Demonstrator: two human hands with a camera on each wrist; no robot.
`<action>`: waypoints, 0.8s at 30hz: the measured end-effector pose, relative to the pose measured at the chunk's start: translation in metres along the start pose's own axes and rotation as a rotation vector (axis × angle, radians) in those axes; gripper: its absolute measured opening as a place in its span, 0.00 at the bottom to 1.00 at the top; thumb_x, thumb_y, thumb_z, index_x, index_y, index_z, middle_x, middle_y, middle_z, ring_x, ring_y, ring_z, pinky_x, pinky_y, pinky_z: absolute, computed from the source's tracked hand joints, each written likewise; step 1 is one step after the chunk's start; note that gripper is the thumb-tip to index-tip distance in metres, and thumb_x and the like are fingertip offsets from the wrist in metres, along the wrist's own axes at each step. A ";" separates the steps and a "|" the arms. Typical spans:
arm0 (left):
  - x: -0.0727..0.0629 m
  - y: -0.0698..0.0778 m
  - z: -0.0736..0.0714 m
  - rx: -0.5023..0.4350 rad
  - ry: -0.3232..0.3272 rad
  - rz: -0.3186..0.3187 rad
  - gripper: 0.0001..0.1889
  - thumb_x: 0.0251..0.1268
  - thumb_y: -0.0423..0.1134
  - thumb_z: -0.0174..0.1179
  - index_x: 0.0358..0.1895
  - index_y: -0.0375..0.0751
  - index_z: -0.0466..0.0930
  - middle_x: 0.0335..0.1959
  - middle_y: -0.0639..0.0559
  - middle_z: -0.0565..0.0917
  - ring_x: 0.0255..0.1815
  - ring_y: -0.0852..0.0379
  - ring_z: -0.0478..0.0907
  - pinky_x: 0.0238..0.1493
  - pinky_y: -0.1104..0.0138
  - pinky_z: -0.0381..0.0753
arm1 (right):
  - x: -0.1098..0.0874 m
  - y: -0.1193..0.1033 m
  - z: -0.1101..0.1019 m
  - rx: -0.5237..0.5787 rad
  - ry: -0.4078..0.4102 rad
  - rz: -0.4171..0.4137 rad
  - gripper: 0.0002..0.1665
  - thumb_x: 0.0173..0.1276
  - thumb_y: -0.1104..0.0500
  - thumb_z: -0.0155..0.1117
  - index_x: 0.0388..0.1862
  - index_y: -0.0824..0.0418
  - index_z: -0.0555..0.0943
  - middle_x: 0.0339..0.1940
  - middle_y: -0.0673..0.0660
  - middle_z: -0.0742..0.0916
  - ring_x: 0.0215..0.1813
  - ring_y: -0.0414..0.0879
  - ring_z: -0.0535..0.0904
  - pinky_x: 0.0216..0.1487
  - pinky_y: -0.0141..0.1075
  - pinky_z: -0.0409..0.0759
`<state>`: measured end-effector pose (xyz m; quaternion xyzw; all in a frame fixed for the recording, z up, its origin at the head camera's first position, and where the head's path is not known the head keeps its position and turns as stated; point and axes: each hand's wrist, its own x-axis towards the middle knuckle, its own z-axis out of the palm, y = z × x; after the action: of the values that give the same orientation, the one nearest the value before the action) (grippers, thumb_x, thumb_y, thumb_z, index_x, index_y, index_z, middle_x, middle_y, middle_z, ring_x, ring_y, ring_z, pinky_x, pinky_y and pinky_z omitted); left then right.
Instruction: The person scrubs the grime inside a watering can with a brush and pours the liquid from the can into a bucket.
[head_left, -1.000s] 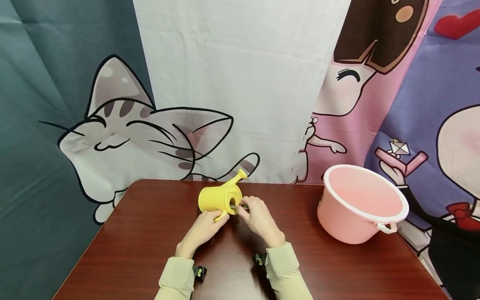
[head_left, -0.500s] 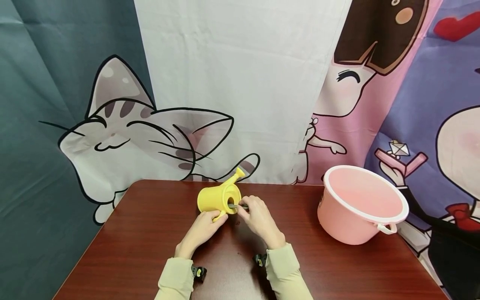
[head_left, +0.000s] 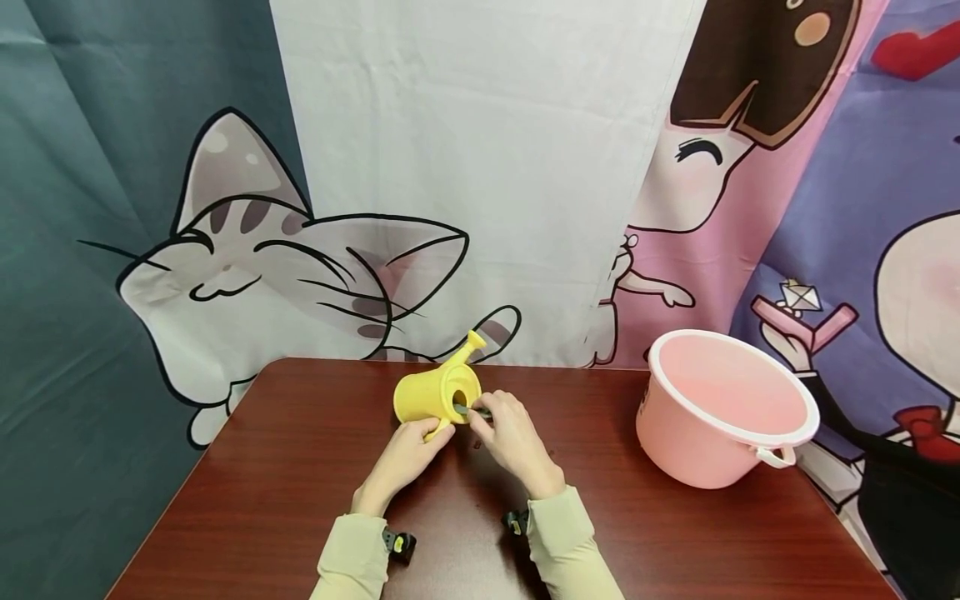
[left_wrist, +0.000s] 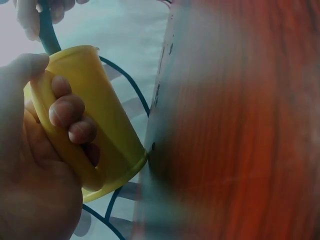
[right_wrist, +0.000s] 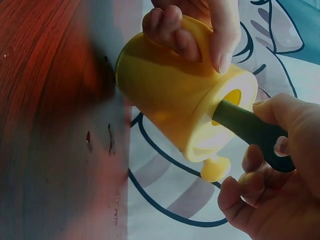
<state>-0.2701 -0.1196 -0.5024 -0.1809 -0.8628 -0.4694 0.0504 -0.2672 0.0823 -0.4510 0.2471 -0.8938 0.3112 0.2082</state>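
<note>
A yellow watering can [head_left: 420,397] is tipped on its side above the table, its round top opening facing right and its spout pointing up and away. My left hand [head_left: 405,460] grips the can by its handle, fingers curled through the loop in the left wrist view. In my right hand [head_left: 512,435], thumb and fingers pinch a flat dark green handle [right_wrist: 245,125] with a hole near its end. The handle's far part passes into the can's opening, so the tool's head is hidden and its kind cannot be told.
A pink bucket [head_left: 678,442] with a white rim stands at the right side of the brown table [head_left: 262,500]. Small wet drops [right_wrist: 111,140] lie on the tabletop near the can. Behind the table hangs a printed cartoon curtain [head_left: 465,125].
The watering can has shifted slightly left, and its spout tip has swung a little left and up. My right hand has followed slightly left with the green handle, still in the opening.
</note>
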 end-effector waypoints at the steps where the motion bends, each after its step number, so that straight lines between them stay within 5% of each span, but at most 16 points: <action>1: 0.000 0.000 0.000 0.000 0.001 0.001 0.23 0.71 0.56 0.55 0.20 0.49 0.66 0.16 0.63 0.60 0.18 0.66 0.57 0.24 0.71 0.59 | 0.001 0.000 0.001 -0.004 -0.001 0.002 0.03 0.65 0.58 0.64 0.34 0.56 0.83 0.28 0.48 0.78 0.35 0.46 0.75 0.39 0.39 0.74; 13: 0.000 0.004 0.003 0.062 -0.002 -0.001 0.22 0.71 0.54 0.56 0.19 0.51 0.66 0.16 0.64 0.59 0.18 0.67 0.57 0.24 0.71 0.60 | 0.007 0.003 0.009 -0.041 -0.062 0.008 0.05 0.67 0.59 0.63 0.34 0.59 0.83 0.28 0.50 0.79 0.35 0.48 0.76 0.39 0.41 0.75; 24: 0.001 0.007 0.000 0.048 -0.057 -0.015 0.23 0.71 0.57 0.55 0.19 0.50 0.66 0.16 0.63 0.59 0.19 0.66 0.58 0.24 0.70 0.61 | 0.007 0.001 -0.018 -0.011 -0.054 0.035 0.04 0.62 0.61 0.63 0.32 0.58 0.84 0.30 0.49 0.82 0.36 0.45 0.79 0.41 0.40 0.77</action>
<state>-0.2684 -0.1162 -0.4969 -0.1865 -0.8762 -0.4436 0.0263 -0.2696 0.0926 -0.4349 0.2387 -0.9049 0.3030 0.1800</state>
